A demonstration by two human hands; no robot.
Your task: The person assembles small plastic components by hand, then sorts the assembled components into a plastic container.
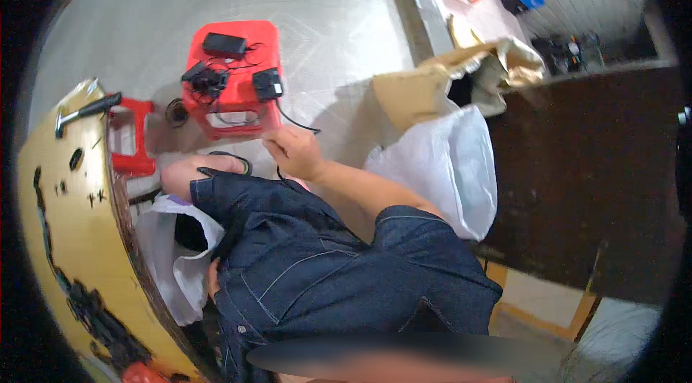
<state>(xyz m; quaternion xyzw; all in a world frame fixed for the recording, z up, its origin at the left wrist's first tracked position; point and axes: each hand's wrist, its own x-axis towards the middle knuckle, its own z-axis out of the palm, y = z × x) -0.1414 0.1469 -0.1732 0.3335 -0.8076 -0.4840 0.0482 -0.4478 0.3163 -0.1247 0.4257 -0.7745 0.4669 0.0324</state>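
My right hand [294, 152] is closed, just off the near right corner of a red plastic stool [249, 91]. A thin black cable [278, 172] comes out below its curled fingers. On the stool lie a black rectangular power adapter [225, 45], a second black adapter [267, 84] with a cord reaching toward my hand, and a tangled bunch of black cables [209, 84]. At my left side, a strip of skin shows beside a white plastic bag [169, 239]; my left hand itself is hidden.
On the left, a yellowish wooden tabletop [68, 217] carries a hammer [86, 112] and black scraps. Another red stool [133, 138] stands beside it. To my right are an open white sack [432, 159], a torn cardboard box [411, 98] and a dark brown surface [577, 181].
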